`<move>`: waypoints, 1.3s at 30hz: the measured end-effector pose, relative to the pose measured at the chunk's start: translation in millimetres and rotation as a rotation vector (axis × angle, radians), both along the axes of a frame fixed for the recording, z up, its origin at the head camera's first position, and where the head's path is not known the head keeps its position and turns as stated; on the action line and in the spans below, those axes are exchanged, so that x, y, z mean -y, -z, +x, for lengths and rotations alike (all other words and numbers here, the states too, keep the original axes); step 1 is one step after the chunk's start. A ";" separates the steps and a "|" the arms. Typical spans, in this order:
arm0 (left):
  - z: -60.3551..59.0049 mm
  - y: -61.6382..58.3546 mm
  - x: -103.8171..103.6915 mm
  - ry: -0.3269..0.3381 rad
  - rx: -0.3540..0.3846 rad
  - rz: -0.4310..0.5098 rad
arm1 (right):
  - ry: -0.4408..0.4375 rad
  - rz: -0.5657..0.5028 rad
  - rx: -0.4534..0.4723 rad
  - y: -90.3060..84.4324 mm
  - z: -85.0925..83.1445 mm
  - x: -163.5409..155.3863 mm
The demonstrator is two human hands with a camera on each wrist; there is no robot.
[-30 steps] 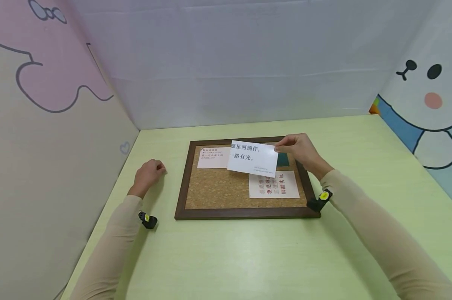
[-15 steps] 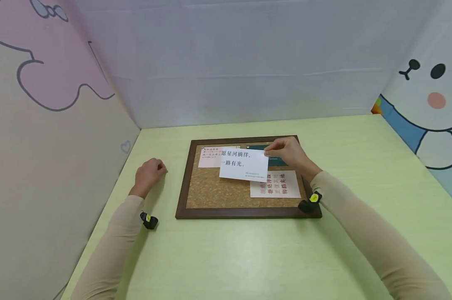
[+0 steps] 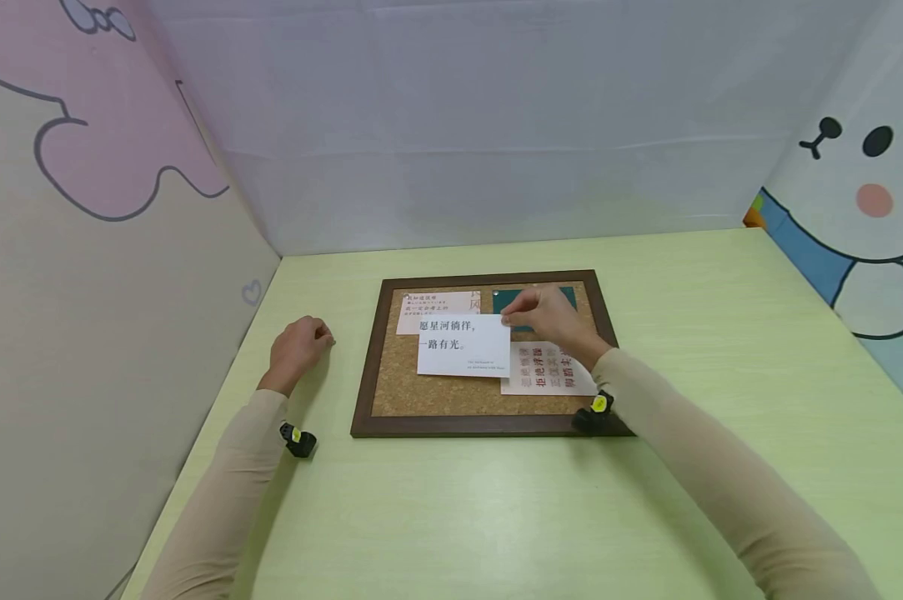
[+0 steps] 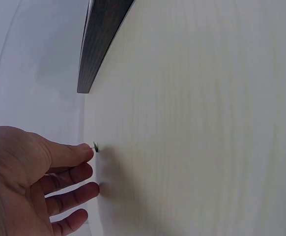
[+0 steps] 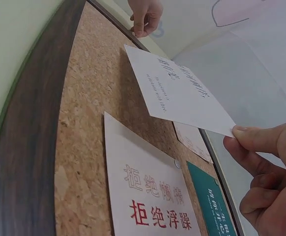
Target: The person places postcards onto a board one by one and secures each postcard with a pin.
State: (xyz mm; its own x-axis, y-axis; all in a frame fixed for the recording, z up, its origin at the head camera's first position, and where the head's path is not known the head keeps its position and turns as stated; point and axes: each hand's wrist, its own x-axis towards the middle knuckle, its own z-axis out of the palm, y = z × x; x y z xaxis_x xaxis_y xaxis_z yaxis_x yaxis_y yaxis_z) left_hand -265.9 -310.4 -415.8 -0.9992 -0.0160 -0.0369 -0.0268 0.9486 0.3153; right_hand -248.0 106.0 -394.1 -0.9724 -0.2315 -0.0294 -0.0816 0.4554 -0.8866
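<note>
My right hand (image 3: 552, 321) pinches a white printed card (image 3: 464, 360) by its upper right corner. That card is tilted over the framed cork board (image 3: 409, 396), overlapping a pink card (image 3: 436, 303) and the left edge of a card with red lettering (image 5: 148, 191) in the head view. In the right wrist view its lower edge stands off the cork. My left hand (image 3: 298, 352) is left of the board, close over the table. Thumb and forefinger there pinch a small thumbtack (image 4: 96, 147), seen in the left wrist view; the other fingers are loosely bent.
A dark green card (image 5: 209, 199) is on the board's upper right, partly behind my right hand. A metal tack (image 5: 177, 163) fixes the red-lettered card. The board's brown wooden frame (image 3: 489, 427) lies on a pale green table (image 3: 436, 517), with walls behind and left.
My right hand has carried the white card left and toward me across the board, uncovering the green card and covering more cork. My left hand has stayed in place.
</note>
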 end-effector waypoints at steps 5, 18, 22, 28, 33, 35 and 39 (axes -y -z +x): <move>-0.1 0.2 0.5 0.000 0.003 0.010 | -0.011 0.023 -0.001 6.1 0.7 12.8; -2.1 0.4 0.3 -0.004 0.016 0.026 | 0.012 0.148 -0.007 18.5 2.9 34.2; -3.1 0.4 -0.3 -0.011 0.022 0.039 | 0.024 0.181 -0.020 20.9 3.6 37.5; -4.5 0.4 1.5 -0.006 0.047 0.072 | 0.023 0.252 -0.065 25.9 4.3 42.2; -6.8 -0.6 5.7 0.001 0.068 0.127 | 0.014 0.273 -0.082 29.4 3.8 45.7; -7.7 -1.9 6.8 0.002 0.081 0.144 | 0.003 0.282 -0.098 30.5 3.5 46.9; -10.0 -4.1 7.7 0.002 0.101 0.149 | -0.021 0.315 -0.133 32.7 3.5 49.1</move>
State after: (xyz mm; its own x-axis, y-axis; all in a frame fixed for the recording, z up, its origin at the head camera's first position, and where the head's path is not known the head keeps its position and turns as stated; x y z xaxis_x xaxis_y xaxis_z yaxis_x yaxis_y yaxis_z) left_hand -276.0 -318.1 -411.7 -0.9903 -0.0011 -0.1393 -0.0640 0.8918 0.4478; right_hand -244.5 56.8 -426.8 -0.9676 -0.2513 0.0239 -0.1993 0.7024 -0.6833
